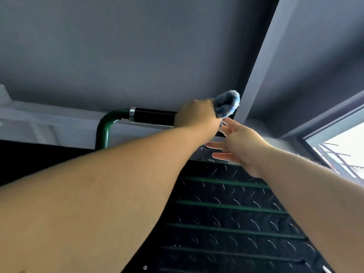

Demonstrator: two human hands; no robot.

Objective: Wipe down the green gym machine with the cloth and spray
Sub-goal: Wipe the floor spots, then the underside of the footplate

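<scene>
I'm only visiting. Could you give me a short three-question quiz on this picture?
1. True or false: the left hand holds the blue cloth on the black grip.
2. The right hand is: A) holding a spray bottle; B) open, fingers spread; C) gripping the bar.
3. Fill in: the bent tube beside the grip is coloured ___.
Key: 1 true; 2 B; 3 green.

Setting: an indoor gym. A black bar handle (153,117) with a chrome collar (132,115) ran straight into the grip of the left hand (197,113); a bent green tubular frame (103,131) stood further left of it. Below the grip lay a black padded board (226,213) crossed by green stripes (226,184). Dark grey ceiling (137,46) spread above the grip; a bright window (346,146) sat well to its right.
</scene>
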